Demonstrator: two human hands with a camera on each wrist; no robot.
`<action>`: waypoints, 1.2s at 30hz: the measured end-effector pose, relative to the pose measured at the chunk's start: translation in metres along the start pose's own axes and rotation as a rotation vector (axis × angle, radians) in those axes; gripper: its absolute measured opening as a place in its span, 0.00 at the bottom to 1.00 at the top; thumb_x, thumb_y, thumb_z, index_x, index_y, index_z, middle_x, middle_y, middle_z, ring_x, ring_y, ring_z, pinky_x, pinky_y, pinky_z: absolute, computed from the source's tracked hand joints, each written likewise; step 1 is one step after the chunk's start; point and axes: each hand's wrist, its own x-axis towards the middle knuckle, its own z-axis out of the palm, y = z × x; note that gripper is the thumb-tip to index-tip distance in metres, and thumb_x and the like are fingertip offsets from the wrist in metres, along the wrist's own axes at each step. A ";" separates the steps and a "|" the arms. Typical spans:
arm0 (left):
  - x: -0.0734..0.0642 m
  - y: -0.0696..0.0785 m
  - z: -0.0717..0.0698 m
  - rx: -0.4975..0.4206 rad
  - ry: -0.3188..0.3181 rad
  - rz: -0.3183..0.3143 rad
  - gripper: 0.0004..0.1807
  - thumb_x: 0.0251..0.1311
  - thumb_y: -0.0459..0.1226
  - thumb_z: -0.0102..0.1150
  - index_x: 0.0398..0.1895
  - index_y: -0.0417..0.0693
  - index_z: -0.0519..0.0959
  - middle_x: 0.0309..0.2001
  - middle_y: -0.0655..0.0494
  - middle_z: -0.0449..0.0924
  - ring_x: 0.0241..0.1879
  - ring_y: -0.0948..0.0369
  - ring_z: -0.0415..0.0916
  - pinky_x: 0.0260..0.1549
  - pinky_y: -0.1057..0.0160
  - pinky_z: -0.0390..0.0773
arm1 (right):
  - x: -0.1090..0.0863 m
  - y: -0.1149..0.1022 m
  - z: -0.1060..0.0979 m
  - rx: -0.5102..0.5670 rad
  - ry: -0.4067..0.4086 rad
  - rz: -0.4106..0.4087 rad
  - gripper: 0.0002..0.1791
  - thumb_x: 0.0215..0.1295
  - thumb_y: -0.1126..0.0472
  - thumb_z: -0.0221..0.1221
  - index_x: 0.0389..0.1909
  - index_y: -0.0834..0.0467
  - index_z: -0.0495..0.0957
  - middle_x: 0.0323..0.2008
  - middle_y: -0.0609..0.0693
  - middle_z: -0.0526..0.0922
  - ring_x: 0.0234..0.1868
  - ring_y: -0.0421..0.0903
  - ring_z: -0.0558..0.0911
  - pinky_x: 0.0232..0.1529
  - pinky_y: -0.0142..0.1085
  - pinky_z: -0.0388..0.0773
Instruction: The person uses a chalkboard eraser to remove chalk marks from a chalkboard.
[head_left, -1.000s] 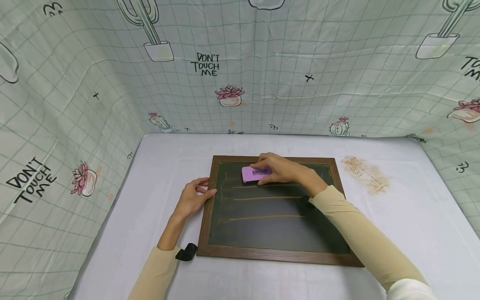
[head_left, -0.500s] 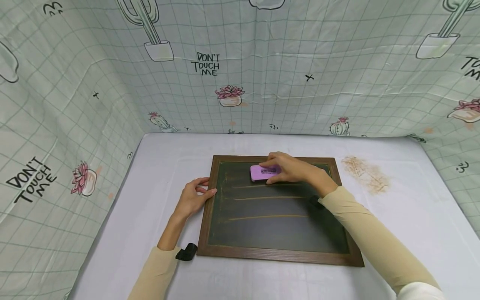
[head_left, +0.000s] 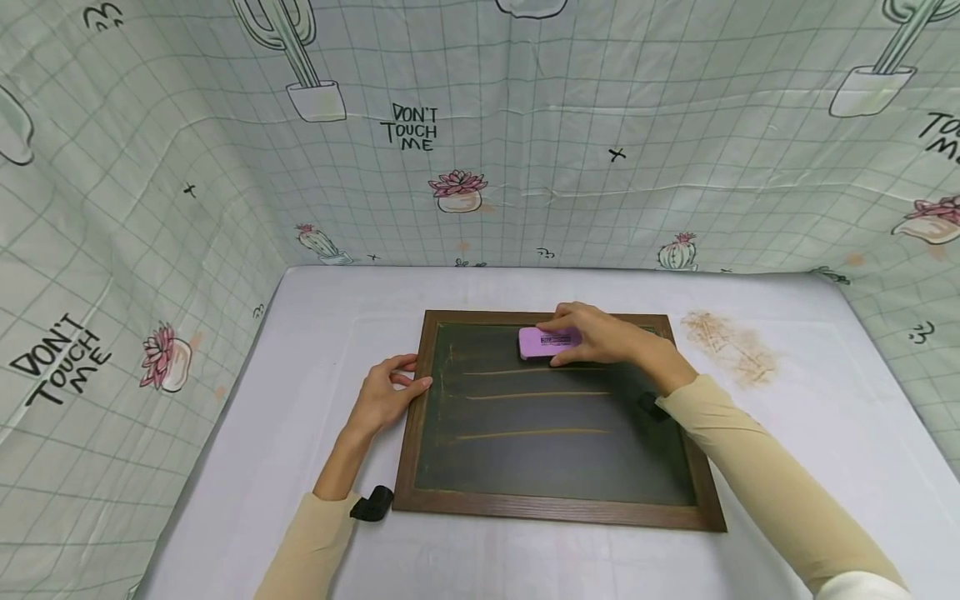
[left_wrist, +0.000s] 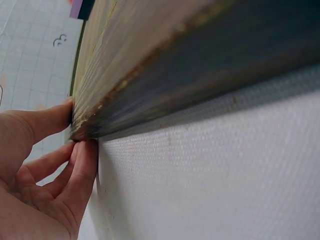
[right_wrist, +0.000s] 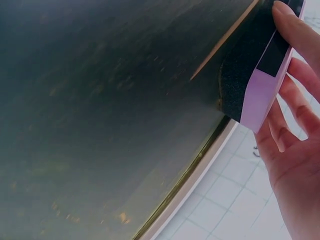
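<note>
My right hand (head_left: 597, 336) grips the purple eraser (head_left: 534, 342) at the top of the chalkboard (head_left: 555, 467). I'd press its dark felt (right_wrist: 235, 87) flat, bracing with my left hand (head_left: 381, 397), which pinches the wooden frame (head_left: 409, 450).

Open passage over lower half of framed chalkboard (head_left: 540, 462), reachable from front edge. Purple eraser (head_left: 534, 342) and right hand (head_left: 596, 335) obstruct upper part; beige right sleeve (head_left: 772, 475) crosses right edge. Left hand (head_left: 381, 398) occupies left edge. Tabletop strip (head_left: 480, 290) passable behind; grid-patterned fabric (head_left: 525, 217) bars beyond.
</note>
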 end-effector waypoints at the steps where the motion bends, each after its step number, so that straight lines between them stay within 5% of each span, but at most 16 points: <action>1: 0.000 0.000 0.000 0.001 -0.001 0.002 0.29 0.67 0.36 0.67 0.68 0.31 0.73 0.58 0.35 0.78 0.48 0.46 0.79 0.42 0.59 0.74 | -0.002 0.001 -0.001 -0.001 -0.001 0.007 0.31 0.60 0.55 0.75 0.62 0.65 0.81 0.41 0.51 0.76 0.42 0.49 0.72 0.46 0.46 0.69; 36: 0.000 -0.001 0.001 0.014 0.014 -0.004 0.30 0.67 0.36 0.67 0.69 0.33 0.73 0.59 0.36 0.78 0.50 0.46 0.79 0.43 0.56 0.75 | -0.051 0.031 -0.015 -0.016 0.055 0.076 0.32 0.57 0.56 0.77 0.62 0.64 0.81 0.40 0.50 0.79 0.38 0.45 0.74 0.41 0.42 0.72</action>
